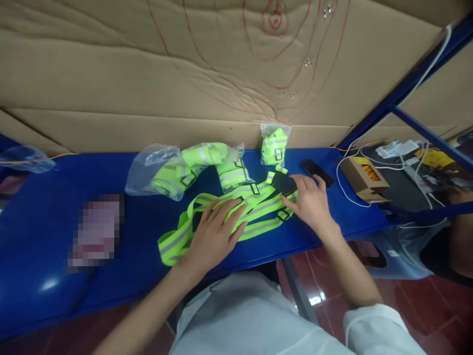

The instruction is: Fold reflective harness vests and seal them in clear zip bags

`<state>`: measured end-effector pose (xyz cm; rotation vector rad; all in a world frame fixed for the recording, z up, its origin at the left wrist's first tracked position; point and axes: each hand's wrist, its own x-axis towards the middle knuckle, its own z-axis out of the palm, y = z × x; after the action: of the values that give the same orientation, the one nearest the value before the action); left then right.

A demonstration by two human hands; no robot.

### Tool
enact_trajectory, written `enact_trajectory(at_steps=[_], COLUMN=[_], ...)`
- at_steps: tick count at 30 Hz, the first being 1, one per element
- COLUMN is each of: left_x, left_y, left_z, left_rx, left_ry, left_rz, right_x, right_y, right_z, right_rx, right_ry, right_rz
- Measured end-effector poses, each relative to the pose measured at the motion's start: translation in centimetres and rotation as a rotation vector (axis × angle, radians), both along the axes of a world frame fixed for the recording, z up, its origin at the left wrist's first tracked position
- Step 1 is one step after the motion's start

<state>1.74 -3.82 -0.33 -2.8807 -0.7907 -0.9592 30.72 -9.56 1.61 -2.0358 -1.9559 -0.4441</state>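
A neon yellow-green reflective strap harness with grey stripes and black buckles lies loosely spread on the blue table. My left hand rests over its left part, palm down with fingers stretched out. At the harness's right end, my right hand has its thumb and fingers closed around the edge of a black patch. Behind the straps lie bagged reflective harnesses in clear plastic. Another bagged harness leans upright against the cardboard. The strap parts under my left palm are hidden.
The blue table ends at a cardboard wall at the back. A dark phone lies right of the harness. Beyond it are white cables, an open cardboard box and a blue frame post. A blurred pinkish item is left.
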Motion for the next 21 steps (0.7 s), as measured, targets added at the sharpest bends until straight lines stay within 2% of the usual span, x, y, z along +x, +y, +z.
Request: enact_trajectory(at_steps=[2,4,7,9,12,15,18,21], left_x=[0.6,1.5,2.4,2.6,2.2,1.9,1.5,1.1], left_y=[1.6,3.4,5.9,7.0,7.8,8.3,9.1,10.1], left_z=[2.7,5.4,8.6,10.0,11.1,11.4,11.4,11.3], left_rx=[0.064,0.111,0.112,0.089,0.069,0.1,0.061,-0.062], left_ry=[-0.13,-0.14,-0.109,-0.147,-0.217,-0.26,-0.238,-0.171], left_rz=[-0.103,-0.139,-0.195,-0.214,-0.233,-0.252,-0.274,-0.287], right_x=[-0.7,-1.6,-3.1,-3.7,-4.5,-5.2,-5.7,-5.8], right_y=[0.4,0.9,2.0,2.9,4.3,5.4,6.1,6.7], right_z=[2.7,5.5,8.8,10.4,12.0,12.8,13.2,13.2], right_rx=[0.036,0.057,0.079,0.086,0.074,0.055,0.026,0.001], right_ry=[0.0,0.027,0.077,0.099,0.12,0.14,0.131,0.141], right_rz=[0.179,0.33,0.45,0.493,0.58,0.655,0.633,0.583])
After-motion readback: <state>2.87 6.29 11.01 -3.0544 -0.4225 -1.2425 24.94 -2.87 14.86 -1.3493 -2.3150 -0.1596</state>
